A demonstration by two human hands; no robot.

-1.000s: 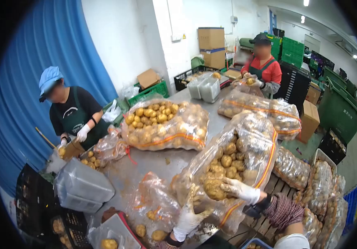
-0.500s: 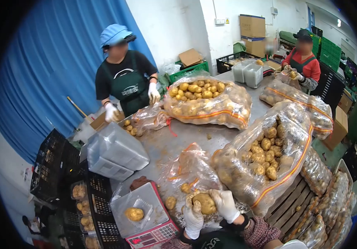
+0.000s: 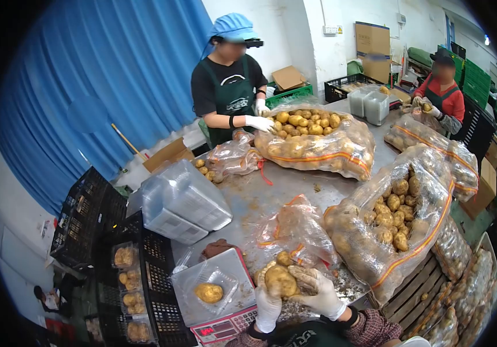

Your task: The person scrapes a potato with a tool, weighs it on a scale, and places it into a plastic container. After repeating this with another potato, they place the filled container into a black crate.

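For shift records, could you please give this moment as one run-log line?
Left grip: on large potato | Right grip: on same potato | Scale: clear tray holding one potato | Nearby: open potato bag

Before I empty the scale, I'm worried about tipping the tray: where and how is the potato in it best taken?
Probably from above, across its narrower middle: the potato lies oblong in the clear tray, whose top looks open.

Looks like a produce-packing workroom. Has a metal bench mid-frame with clear sacks of potatoes on it, a digital scale at lower centre, stacked plastic trays left of centre, black crates lower left, and aproned co-workers toward the top.
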